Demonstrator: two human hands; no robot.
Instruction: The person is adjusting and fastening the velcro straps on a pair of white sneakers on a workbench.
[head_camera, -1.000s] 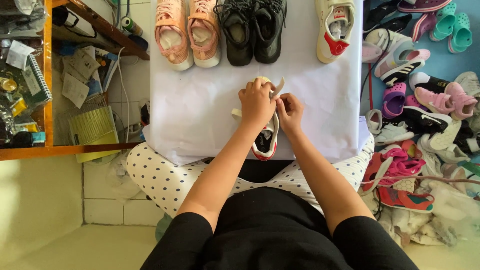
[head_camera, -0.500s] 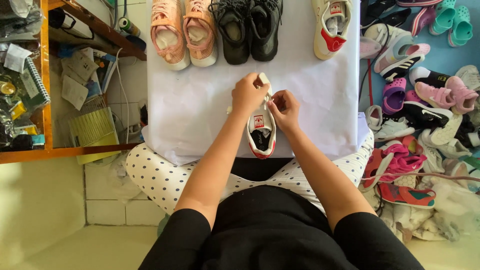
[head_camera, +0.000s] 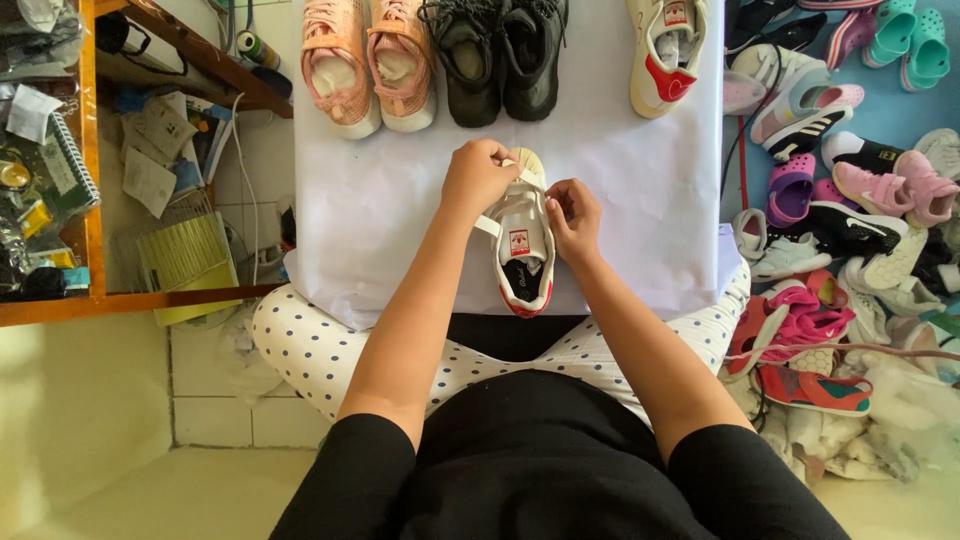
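Note:
A white sneaker with red trim (head_camera: 523, 258) lies sole-down on the white sheet (head_camera: 380, 200), toe pointing away from me. My left hand (head_camera: 478, 175) is closed over its toe end and pinches a white lace. My right hand (head_camera: 574, 222) grips the lace at the shoe's right side, fingers curled. Its matching white and red sneaker (head_camera: 665, 55) stands alone at the far right of the sheet.
A pink pair (head_camera: 365, 65) and a black pair (head_camera: 500, 55) stand along the sheet's far edge. A heap of mixed shoes (head_camera: 850, 200) fills the floor on the right. A wooden shelf (head_camera: 90, 160) with clutter is on the left.
The sneaker has been turned from its side to sole-down, opening facing up. Both hands stayed on the laces at its front.

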